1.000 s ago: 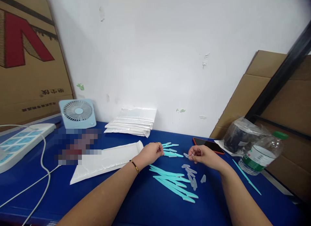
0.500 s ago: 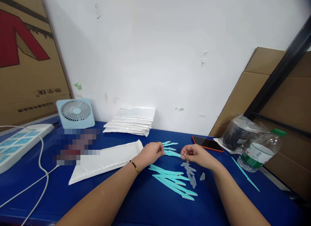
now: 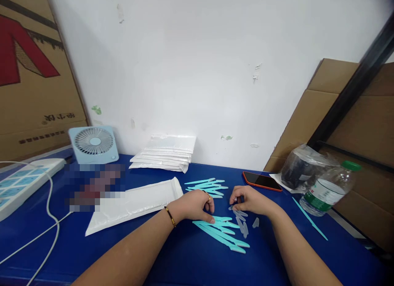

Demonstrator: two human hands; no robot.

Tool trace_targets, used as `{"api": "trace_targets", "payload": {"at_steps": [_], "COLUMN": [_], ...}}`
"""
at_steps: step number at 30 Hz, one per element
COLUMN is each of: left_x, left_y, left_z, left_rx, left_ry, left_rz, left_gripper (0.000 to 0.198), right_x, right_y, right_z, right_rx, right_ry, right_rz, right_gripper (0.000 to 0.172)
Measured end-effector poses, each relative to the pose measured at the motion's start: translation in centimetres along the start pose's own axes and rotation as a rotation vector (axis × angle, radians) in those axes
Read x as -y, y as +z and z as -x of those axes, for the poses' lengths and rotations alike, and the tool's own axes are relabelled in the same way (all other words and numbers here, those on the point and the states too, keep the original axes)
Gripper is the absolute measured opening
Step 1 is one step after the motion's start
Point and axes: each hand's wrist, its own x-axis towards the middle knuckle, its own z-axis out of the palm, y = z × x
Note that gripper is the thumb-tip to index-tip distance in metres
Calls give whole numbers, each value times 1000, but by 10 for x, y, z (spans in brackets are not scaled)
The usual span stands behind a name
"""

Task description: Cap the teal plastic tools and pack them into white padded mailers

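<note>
My left hand [image 3: 197, 206] is over the near pile of turquoise sticks [image 3: 220, 232], thumb and fingers apart, the thumb touching the top sticks. Behind it a second group of turquoise sticks [image 3: 207, 185] lies fanned on the blue table. My right hand [image 3: 246, 200] hovers at the upper end of several small clear caps [image 3: 241, 220], its fingers curled; whether a cap is between them is hidden. One more clear cap [image 3: 255, 223] lies apart to the right.
A white padded envelope [image 3: 132, 204] lies left, with stacked envelopes [image 3: 163, 154] by the wall. A fan [image 3: 95, 144] and power strip [image 3: 27, 181] stand far left. To the right are a phone [image 3: 261, 181], a bottle [image 3: 326, 191] and a single turquoise stick [image 3: 310, 219].
My left hand has moved from the far sticks toward me, onto the near pile, and its fingers have parted. My right hand has let go of a stick, which now lies with the far group.
</note>
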Motion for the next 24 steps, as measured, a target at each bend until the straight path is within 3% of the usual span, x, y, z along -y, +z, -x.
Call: {"api": "trace_targets", "payload": {"at_steps": [6,13,18,24], "left_x": [0,5,10,20], "left_y": [9,10,11,14], "left_z": [-3,-7,-12,-16], "left_rx": [16,-215,-209,-215], "left_ry": [-54,-46,-103,-108], "left_rz": [-34,-263,-243,-178], "left_gripper": [14,11,10,7], "right_x": [1,-7,-14,-9], "right_y": [14,12,9,11], "right_z": [-11,-14,-11,-10], "right_rx": [-41,-131,-99,-8], "right_ry": [-2,-35,-5,-56], "right_rz": [166,292,259,50], "right_gripper": [7,16,13,13]}}
